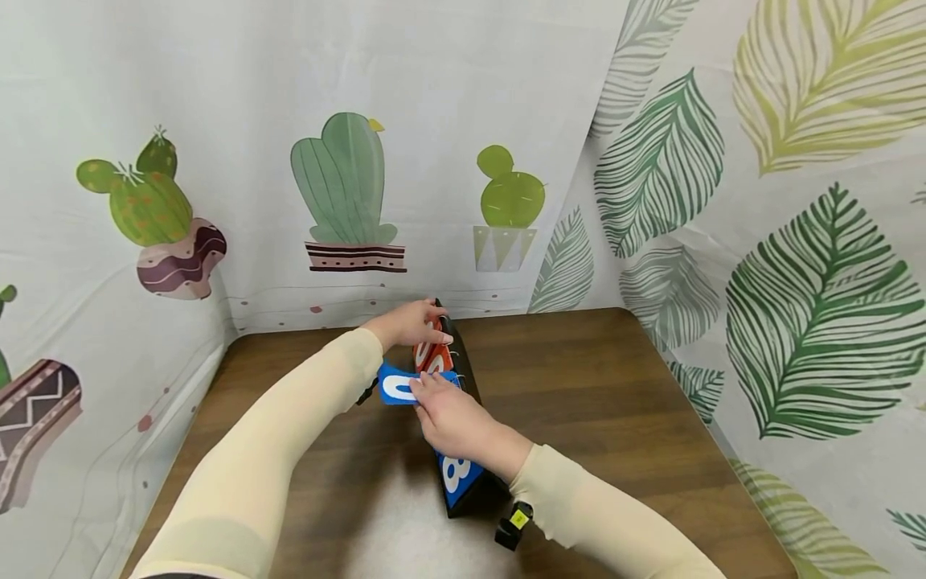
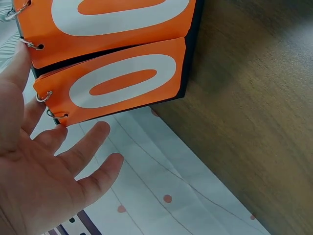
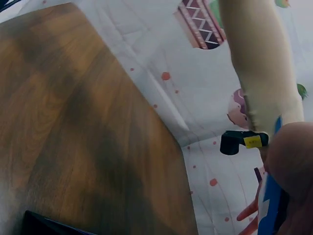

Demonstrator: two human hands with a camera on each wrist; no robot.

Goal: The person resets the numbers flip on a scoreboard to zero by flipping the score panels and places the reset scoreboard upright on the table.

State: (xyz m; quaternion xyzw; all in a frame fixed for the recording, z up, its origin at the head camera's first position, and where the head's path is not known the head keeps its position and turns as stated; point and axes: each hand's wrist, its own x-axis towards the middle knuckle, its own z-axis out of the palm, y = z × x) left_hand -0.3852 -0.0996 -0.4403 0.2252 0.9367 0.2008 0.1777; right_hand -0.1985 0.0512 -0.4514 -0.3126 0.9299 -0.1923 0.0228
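Observation:
A black tent-shaped flip scoreboard (image 1: pixel 469 371) stands on the table, its number cards hung on metal rings. Two orange cards (image 2: pixel 122 81) with white zeros face left at its far end. My left hand (image 1: pixel 408 323) grips the far top edge; in the left wrist view its other fingers spread beside the rings. With thumb and fingers my right hand (image 1: pixel 456 414) pinches a blue number card (image 1: pixel 391 394), lifted out to the left. Below that hand shows a blue card with a white 8 (image 1: pixel 454 474). The right wrist view catches the lifted card edge-on (image 3: pixel 270 210).
The brown wooden table (image 1: pixel 579 418) extends to both sides of the scoreboard. Behind it hangs a white curtain (image 1: pixel 434 80) printed with cacti, and leaf-printed cloth (image 1: pixel 817 322) hangs at the right. A black wrist device (image 1: pixel 514 524) sits by the right sleeve.

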